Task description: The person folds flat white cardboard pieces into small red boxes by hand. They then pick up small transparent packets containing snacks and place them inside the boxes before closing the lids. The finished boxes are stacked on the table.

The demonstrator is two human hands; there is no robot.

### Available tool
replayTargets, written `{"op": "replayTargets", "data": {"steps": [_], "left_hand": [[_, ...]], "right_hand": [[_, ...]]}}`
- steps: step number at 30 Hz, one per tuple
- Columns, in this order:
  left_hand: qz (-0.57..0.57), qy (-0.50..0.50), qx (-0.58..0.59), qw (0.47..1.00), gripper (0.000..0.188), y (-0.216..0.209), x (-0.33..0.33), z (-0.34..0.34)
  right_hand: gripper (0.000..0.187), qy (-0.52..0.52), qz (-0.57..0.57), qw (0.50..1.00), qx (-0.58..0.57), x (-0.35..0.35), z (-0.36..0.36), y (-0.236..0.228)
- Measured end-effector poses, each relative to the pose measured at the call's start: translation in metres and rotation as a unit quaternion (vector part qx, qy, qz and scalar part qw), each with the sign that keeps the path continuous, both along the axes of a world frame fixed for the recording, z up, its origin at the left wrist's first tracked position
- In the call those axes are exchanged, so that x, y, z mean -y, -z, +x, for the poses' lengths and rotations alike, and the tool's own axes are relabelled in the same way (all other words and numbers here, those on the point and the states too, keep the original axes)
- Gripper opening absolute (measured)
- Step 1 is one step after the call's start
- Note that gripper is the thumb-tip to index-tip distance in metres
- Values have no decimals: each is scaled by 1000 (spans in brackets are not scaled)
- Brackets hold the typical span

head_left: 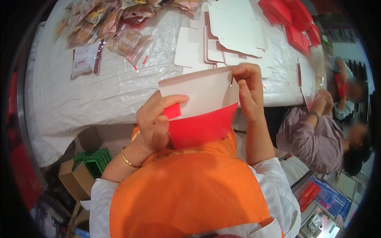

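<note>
Between my two hands, in front of my orange apron, is a partly folded cardboard box (202,125), red outside and white inside. My left hand (152,119) grips its left side, the index finger lying over a small red flap and the thumb lower down. At the upper right corner my right hand (250,87) pinches the white panel between thumb and fingers. The box's white inner face tilts toward me. Just beyond it, flat white box blanks (236,29) lie in an uneven stack on the table.
Several clear-wrapped food packets (105,20) are heaped at the far left, with a white packet (84,59) nearer. Folded red boxes (291,22) pile up at the far right. A co-worker (313,135) works at the right side. Below the table stand a brown carton (75,178) and green trays (95,160).
</note>
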State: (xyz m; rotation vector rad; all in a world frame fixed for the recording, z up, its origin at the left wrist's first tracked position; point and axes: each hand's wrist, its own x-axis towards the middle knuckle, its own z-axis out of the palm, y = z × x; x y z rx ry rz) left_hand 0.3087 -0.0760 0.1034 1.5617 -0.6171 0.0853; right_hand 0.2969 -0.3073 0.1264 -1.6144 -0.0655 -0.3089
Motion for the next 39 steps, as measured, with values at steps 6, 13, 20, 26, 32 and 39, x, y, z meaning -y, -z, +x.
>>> {"op": "replayTargets", "data": {"steps": [6, 13, 20, 26, 32, 39], "left_hand": [[44, -20, -23, 999, 56, 4, -2, -1], [-50, -62, -96, 992, 59, 12, 12, -11], [-20, 3, -19, 1000, 54, 13, 0, 2], [41, -22, -13, 999, 56, 17, -10, 1], [6, -17, 4, 1000, 51, 6, -3, 2], [21, -18, 38, 999, 23, 8, -3, 4]], "right_hand": [[34, -107, -77, 990, 43, 8, -11, 9], [61, -75, -135, 985, 74, 4, -24, 12], [58, -78, -157, 983, 46, 11, -29, 12], [52, -33, -74, 991, 104, -6, -27, 14], [49, -39, -107, 986, 117, 3, -25, 14], [44, 12, -150, 982, 117, -4, -25, 11]]}}
